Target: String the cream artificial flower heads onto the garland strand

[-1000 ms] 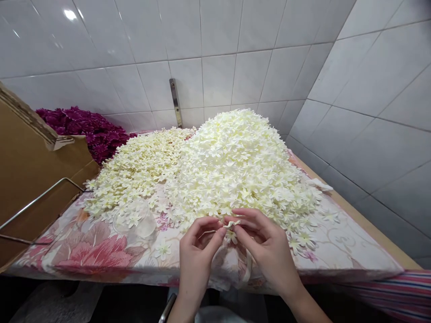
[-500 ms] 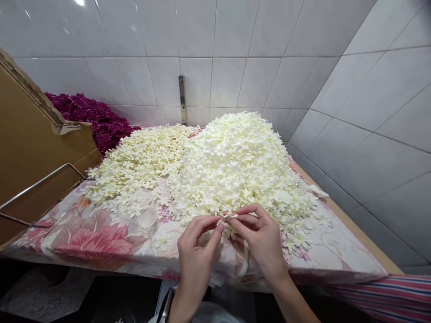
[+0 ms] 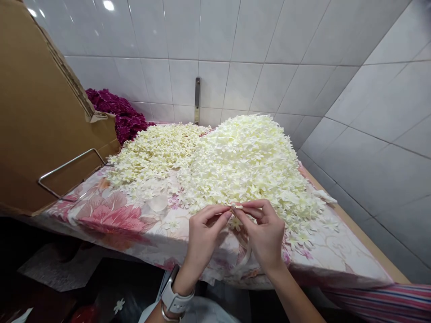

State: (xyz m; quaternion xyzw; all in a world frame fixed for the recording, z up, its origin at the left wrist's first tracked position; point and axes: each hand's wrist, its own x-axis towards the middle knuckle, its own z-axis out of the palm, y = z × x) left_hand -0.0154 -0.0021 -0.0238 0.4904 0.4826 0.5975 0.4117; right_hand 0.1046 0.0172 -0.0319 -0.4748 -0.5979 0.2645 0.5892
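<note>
My left hand [image 3: 205,231] and my right hand [image 3: 265,233] meet fingertip to fingertip over the table's front part. Between the pinching thumbs and forefingers is a small white artificial flower [image 3: 237,206], mostly hidden by the fingers. A white ribbon-like strip [image 3: 248,253] curves down beside my right palm; its upper end is out of sight. Just beyond my fingers rises a tall heap of white artificial flowers [image 3: 249,157]. One loose flower [image 3: 172,225] lies left of my left hand.
A lower heap of small cream flowers [image 3: 158,154] and purple flowers [image 3: 116,112] lie farther left. A cardboard box [image 3: 50,121] with a wire handle [image 3: 67,167] stands at the left edge. Clear plastic [image 3: 157,202] rests on the floral tablecloth [image 3: 111,220]. Tiled walls bound the back and right.
The camera view has turned slightly left, so the scene sits farther right. The fingers have closed in, covering more of the small flower. A watch on my left wrist now shows more fully.
</note>
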